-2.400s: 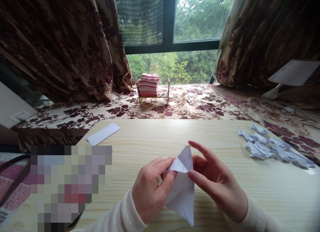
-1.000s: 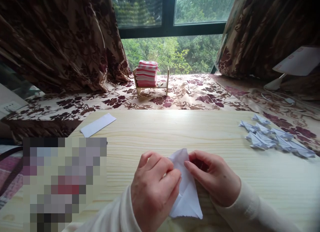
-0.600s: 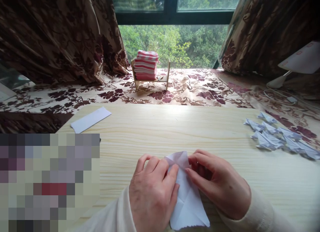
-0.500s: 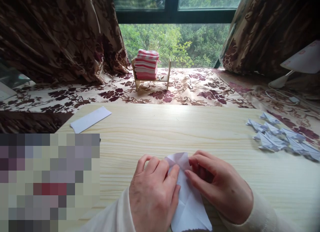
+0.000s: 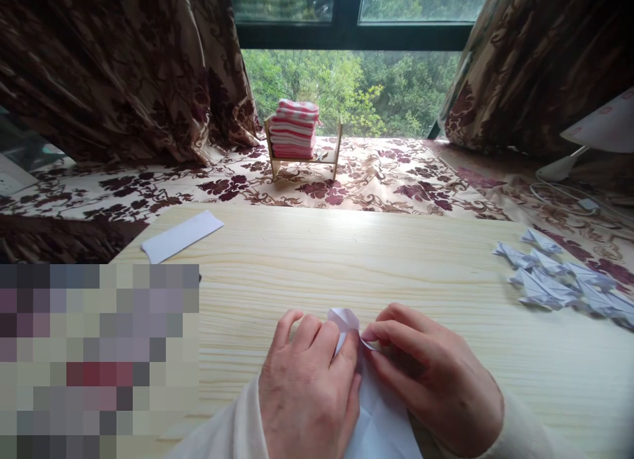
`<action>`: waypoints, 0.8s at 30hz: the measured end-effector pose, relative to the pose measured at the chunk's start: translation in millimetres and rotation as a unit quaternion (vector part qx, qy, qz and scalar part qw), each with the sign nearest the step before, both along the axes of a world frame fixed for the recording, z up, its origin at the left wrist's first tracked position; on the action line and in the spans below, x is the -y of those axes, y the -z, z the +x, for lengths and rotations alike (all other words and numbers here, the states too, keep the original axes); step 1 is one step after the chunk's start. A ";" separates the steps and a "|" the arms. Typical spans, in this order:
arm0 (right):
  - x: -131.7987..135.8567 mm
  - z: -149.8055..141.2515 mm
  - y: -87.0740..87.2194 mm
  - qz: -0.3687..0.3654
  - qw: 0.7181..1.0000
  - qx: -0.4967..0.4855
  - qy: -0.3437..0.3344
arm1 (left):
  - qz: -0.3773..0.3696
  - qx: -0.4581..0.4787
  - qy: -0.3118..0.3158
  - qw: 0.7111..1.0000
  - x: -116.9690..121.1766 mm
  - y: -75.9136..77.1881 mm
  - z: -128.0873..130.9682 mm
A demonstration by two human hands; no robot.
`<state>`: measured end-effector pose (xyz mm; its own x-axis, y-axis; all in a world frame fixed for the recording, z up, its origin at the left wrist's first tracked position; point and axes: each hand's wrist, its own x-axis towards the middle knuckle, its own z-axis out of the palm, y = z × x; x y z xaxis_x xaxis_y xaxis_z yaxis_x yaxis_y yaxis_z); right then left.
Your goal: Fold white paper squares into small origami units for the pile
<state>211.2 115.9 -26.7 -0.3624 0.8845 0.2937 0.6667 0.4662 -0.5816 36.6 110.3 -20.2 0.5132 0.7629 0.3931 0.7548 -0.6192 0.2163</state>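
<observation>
A creased strip of white paper (image 5: pixel 379 416) lies on the wooden table in front of me, its top end bent upward and curling. My left hand (image 5: pixel 312 380) rests over the paper's left side, its index finger pressing near the upper fold. From the other side, my right hand (image 5: pixel 430 373) pinches the paper's right edge between thumb and fingers and bends it inward. Part of the strip is hidden beneath the left hand.
Several folded white paper pieces (image 5: pixel 555 277) sit at the table's right. A flat stack of white paper strips (image 5: pixel 183 236) lies at the back left. Behind the table, a small wooden rack (image 5: pixel 338 152) holds folded red-and-white cloths (image 5: pixel 294 132). A lamp (image 5: pixel 601 125) stands far right.
My right hand has drawn the paper's upper right edge inward to the left, so the top end now curls up. My left hand stays nearly in place.
</observation>
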 end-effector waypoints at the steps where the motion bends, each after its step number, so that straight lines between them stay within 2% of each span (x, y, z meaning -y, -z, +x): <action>1: -0.1 -0.3 0.5 0.003 1.000 0.000 -0.002 | -0.002 -0.002 0.000 1.000 -0.2 0.4 0.1; 9: -1.2 1.6 1.0 -0.013 1.000 0.013 0.000 | 0.040 -0.019 -0.014 0.999 0.3 4.0 -0.6; 16: -6.5 8.2 -3.3 -0.050 0.997 0.006 0.053 | 0.050 -0.017 -0.007 0.999 1.3 7.1 -0.4; 24: -4.7 8.9 -2.7 -0.054 0.997 0.033 0.040 | 0.059 -0.016 -0.008 0.998 2.1 8.1 1.2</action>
